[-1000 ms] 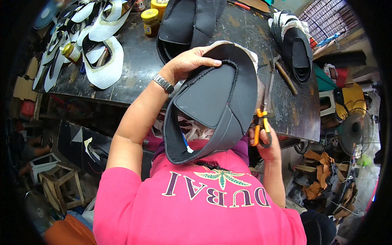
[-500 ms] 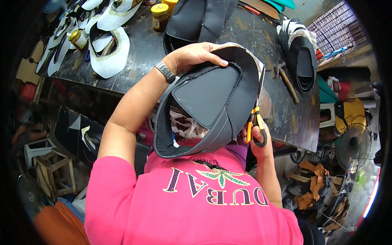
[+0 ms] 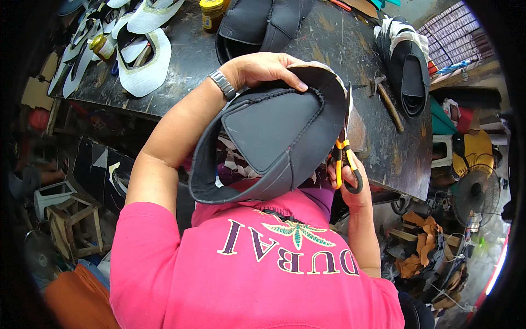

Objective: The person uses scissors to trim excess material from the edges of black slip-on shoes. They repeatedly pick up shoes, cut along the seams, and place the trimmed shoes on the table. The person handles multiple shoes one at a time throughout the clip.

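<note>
A black leather shoe upper (image 3: 263, 126) with a braided seam is held up in front of my chest. My left hand (image 3: 268, 71) grips its far edge, the thumb pressed on the leather near the seam and the other fingers hidden behind. White lining shows along its far right edge. My right hand (image 3: 353, 175) has its fingers through the yellow-and-black handles of a pair of scissors (image 3: 345, 156). The blades point away from me, along the right edge of the upper. Whether they bite into the lining is too small to tell.
On the dark worktable (image 3: 192, 77) lie white shoe-shaped pieces (image 3: 145, 71), jars (image 3: 212, 15), more black uppers (image 3: 257, 24) and a hammer (image 3: 390, 107). Stacked uppers (image 3: 413, 77) sit at the right edge. A fan (image 3: 476, 197) and leather scraps (image 3: 422, 247) are right of me.
The shoe upper has shifted a little to the left and tilted slightly in my left hand. My right hand with the scissors stays beside its right edge, having moved only slightly.
</note>
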